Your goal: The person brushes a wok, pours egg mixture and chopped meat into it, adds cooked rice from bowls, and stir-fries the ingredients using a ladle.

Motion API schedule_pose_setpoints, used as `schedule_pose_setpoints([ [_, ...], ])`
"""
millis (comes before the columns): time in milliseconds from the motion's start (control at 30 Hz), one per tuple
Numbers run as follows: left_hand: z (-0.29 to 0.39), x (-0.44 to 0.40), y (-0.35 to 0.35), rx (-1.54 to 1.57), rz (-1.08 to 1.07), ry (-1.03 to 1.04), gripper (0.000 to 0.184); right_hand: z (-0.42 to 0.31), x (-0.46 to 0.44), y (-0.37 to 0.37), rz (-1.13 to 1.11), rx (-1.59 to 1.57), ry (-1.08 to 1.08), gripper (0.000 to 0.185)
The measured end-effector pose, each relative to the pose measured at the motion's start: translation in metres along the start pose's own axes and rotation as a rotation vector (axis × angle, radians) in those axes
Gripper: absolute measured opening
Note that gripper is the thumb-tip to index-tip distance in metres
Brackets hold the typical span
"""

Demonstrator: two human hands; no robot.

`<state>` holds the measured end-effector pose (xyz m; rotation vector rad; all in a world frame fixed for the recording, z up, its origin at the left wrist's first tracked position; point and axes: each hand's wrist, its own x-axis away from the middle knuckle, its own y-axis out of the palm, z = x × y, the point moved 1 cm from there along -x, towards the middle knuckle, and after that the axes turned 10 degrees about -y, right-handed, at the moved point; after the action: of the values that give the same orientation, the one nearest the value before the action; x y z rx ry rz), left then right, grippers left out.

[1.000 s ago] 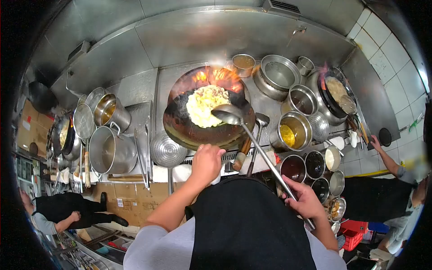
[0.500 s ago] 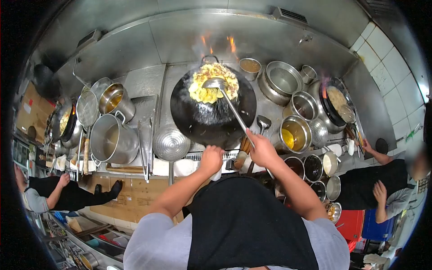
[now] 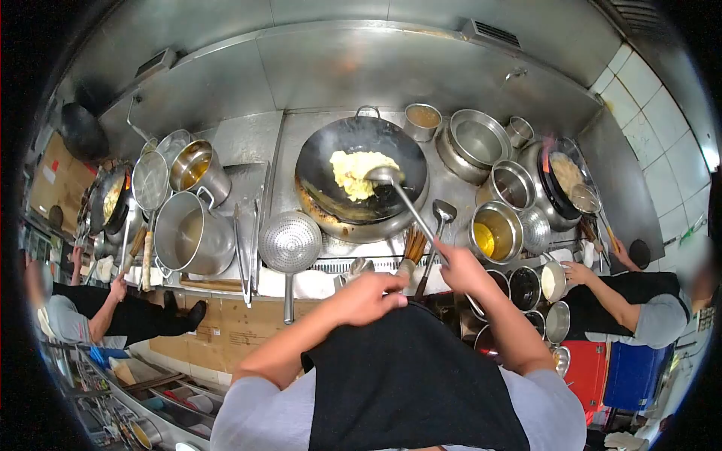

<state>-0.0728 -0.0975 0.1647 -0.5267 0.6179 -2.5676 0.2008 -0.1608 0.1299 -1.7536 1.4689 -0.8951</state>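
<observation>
My right hand (image 3: 462, 269) is closed around the long handle of a metal ladle (image 3: 415, 210). The ladle's bowl rests against a pale yellow mass of food that looks like scrambled egg (image 3: 352, 174), inside a black wok (image 3: 316, 161). The wok sits on the round burner, its loop handle at the far side, with light steam rising. My left hand (image 3: 366, 299) is off the wok, close to my black apron, thumb apart from the fingers and nothing visible in it. Just beyond it are a bamboo brush (image 3: 412, 248) and a crumpled silvery-white item (image 3: 359, 267).
Left of the wok are a perforated strainer (image 3: 289, 242), a big pot (image 3: 194, 233) and an oil pot (image 3: 198, 165). On the right stand a yellow-liquid pot (image 3: 496, 231), a spatula (image 3: 444, 213) and several bowls. Co-workers stand at left (image 3: 83, 301) and right (image 3: 632, 301).
The wok has gone from tilted towards me to level on the burner, and the flames behind it are gone. My left hand has moved right and nearer my body. The egg is gathered left of the ladle.
</observation>
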Motion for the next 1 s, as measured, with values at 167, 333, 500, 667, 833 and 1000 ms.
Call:
schedule_pose_setpoints([
  [167, -0.009, 0.037, 0.016, 0.381, -0.001, 0.005, 0.041, 0.018, -0.088, 0.075, 0.148, -0.071, -0.086, 0.069],
  [333, -0.022, 0.066, 0.004, 0.492, 0.106, -0.136, 0.037, 0.012, -0.032, 0.039, 0.046, -0.4, -0.201, 0.07],
  [500, -0.031, 0.066, 0.007, 0.668, 0.159, -0.245, 0.033, 0.036, -0.068, 0.03, 0.077, -0.107, 0.033, 0.073],
  [667, -0.011, 0.063, 0.014, 0.564, 0.089, -0.256, 0.032, 0.018, -0.09, 0.073, 0.098, -0.2, 0.063, 0.072],
  [833, -0.028, 0.057, 0.006, 0.655, 0.124, -0.249, 0.033, 0.038, -0.045, 0.013, -0.1, -0.296, -0.007, 0.072],
  [1000, -0.028, 0.021, 0.01, 0.389, 0.092, -0.166, 0.033, 0.039, -0.119, 0.064, 0.093, -0.238, 0.104, 0.073],
])
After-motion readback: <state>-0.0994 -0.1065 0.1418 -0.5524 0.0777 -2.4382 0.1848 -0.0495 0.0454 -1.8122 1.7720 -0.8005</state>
